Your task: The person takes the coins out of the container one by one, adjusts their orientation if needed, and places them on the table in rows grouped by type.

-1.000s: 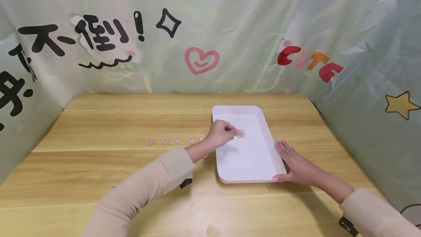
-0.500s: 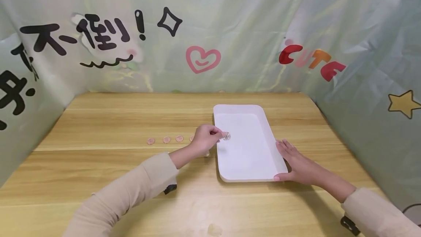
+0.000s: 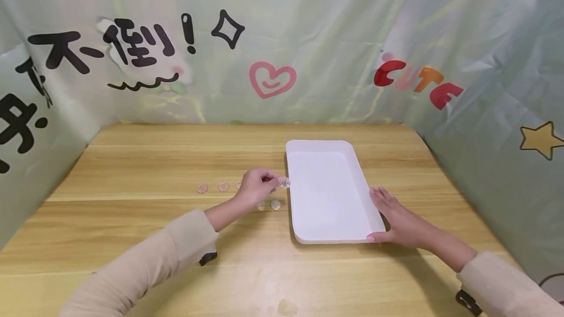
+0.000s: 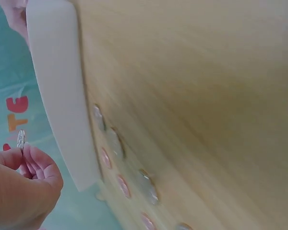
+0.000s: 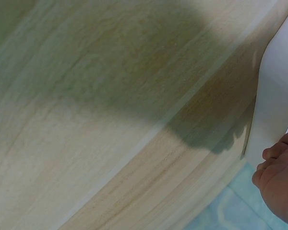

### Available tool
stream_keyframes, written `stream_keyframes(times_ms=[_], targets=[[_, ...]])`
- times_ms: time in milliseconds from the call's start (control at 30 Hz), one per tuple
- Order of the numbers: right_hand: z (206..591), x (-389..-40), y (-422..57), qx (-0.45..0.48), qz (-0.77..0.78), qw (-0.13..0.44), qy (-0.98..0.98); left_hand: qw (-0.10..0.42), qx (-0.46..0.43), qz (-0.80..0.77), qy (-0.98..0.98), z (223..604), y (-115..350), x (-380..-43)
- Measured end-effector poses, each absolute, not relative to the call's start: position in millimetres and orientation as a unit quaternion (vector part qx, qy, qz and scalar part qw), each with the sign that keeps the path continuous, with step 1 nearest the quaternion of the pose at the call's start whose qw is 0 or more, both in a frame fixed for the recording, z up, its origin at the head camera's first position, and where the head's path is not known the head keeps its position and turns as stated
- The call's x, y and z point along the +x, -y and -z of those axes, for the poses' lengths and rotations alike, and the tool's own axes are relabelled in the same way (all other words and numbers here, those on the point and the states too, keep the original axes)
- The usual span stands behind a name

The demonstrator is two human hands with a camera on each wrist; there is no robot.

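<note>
My left hand (image 3: 255, 187) pinches a silvery coin (image 3: 285, 183) between thumb and fingers, beside the left rim of a white rectangular tray (image 3: 330, 194). In the left wrist view the coin (image 4: 21, 139) stands on edge above the fingertips. On the table left of the tray lie copper coins (image 3: 202, 189) in a row, partly hidden by the left hand. Nearer to me are silvery coins (image 3: 275, 204); the left arm covers others. My right hand (image 3: 403, 224) rests at the tray's near right corner, thumb on the near edge, fingers extended along the right side.
All of this is on a wooden table (image 3: 145, 160). A pale printed curtain (image 3: 317, 28) hangs behind and at both sides. In the right wrist view the tray's outer wall (image 5: 278, 91) shows beside the hand.
My left hand has moved left with the coin, from over the tray's inside to its left rim. More of the silvery coins now show. The right hand stays where it was.
</note>
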State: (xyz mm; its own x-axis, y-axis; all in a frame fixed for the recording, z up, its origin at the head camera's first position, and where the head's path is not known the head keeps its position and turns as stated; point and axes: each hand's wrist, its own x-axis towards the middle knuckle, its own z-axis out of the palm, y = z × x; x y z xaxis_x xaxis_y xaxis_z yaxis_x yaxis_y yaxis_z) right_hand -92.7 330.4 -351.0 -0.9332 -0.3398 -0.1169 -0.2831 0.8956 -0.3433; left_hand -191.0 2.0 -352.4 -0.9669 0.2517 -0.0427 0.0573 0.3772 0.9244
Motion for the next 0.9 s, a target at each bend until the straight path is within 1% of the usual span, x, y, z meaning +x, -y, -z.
stream_keyframes(times_ms=[300, 900], targets=[[351.5, -92.3, -331.0, -0.161, 0.166, 0.087, -0.969, 0.074, 0.087, -0.532, -0.839, 362.3, 27.9, -188.3], [350.8, -92.5, -329.2, -0.161, 0.163, 0.083, -0.970, 0.075, 0.040, -0.501, -0.861, 370.6, 92.2, -182.6]])
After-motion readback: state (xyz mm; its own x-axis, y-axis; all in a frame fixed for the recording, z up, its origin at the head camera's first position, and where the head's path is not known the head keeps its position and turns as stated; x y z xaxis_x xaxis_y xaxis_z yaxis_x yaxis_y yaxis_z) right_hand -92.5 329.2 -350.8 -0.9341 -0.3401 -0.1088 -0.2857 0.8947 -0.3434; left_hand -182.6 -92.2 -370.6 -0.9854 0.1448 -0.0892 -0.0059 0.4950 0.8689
